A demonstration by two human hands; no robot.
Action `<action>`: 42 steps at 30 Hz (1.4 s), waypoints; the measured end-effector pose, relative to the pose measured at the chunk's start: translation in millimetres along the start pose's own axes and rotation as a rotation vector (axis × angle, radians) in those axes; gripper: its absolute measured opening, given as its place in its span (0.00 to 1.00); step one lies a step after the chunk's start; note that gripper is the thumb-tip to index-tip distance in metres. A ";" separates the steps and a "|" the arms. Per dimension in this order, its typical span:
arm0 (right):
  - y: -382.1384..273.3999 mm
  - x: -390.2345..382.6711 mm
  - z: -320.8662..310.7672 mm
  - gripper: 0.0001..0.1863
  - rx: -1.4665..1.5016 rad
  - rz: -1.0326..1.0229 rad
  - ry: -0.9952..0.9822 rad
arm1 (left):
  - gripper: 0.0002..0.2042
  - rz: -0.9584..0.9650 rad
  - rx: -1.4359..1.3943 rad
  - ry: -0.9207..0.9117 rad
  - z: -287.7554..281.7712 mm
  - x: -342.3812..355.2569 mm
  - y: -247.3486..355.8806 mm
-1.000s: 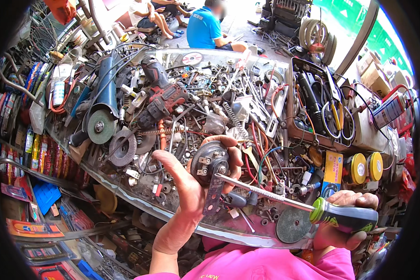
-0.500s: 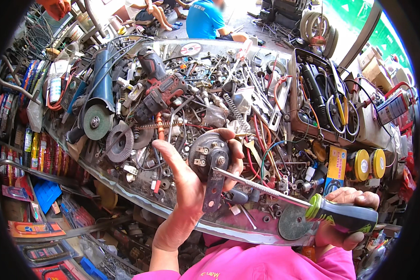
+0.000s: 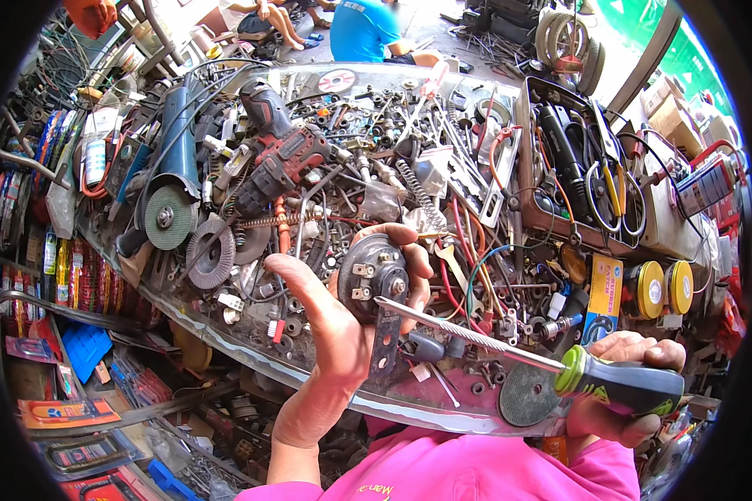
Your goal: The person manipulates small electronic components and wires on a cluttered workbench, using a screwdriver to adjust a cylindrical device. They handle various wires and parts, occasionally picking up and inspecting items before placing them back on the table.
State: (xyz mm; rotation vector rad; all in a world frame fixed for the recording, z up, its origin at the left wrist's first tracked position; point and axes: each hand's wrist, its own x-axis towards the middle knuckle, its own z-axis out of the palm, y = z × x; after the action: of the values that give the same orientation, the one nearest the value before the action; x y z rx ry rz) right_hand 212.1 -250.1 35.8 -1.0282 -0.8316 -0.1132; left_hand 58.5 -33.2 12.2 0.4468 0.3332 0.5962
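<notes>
My left hand [image 3: 330, 334] holds a round black horn [image 3: 361, 274], its fingers curled behind the far rim and its thumb stretched out to the left. Two metal terminals, a central nut and a dark flat bracket [image 3: 385, 338] show on the horn's upturned face. At the right, my right hand [image 3: 635, 346] is wrapped round the grey and green handle of a screwdriver [image 3: 485, 337]. The long shaft points left across the bracket, and its tip lies just below the nut. Whether the tip touches the horn I cannot tell.
Below lies a glass-topped bench [image 3: 267, 351] strewn with bolts, springs and wires. A red and black power drill [image 3: 288, 159] and an angle grinder [image 3: 175, 150] lie at the left, an open tool case [image 3: 526, 175] at the right. A person in blue [image 3: 363, 33] sits beyond.
The screwdriver's tip has shifted slightly left and up over the horn, and its handle a little to the right. Both hands keep their holds. The bench sits slightly higher in view.
</notes>
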 end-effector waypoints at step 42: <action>-18.5 1.9 -1.2 0.39 -0.014 0.090 0.066 | 0.57 -0.184 -0.272 -0.052 5.0 2.2 14.4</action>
State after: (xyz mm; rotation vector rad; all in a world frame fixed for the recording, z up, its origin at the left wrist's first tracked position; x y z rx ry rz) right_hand 205.7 -260.5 49.9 -1.0674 -0.7250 -0.0760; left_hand 55.7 -22.7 23.2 0.1673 0.2364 0.4416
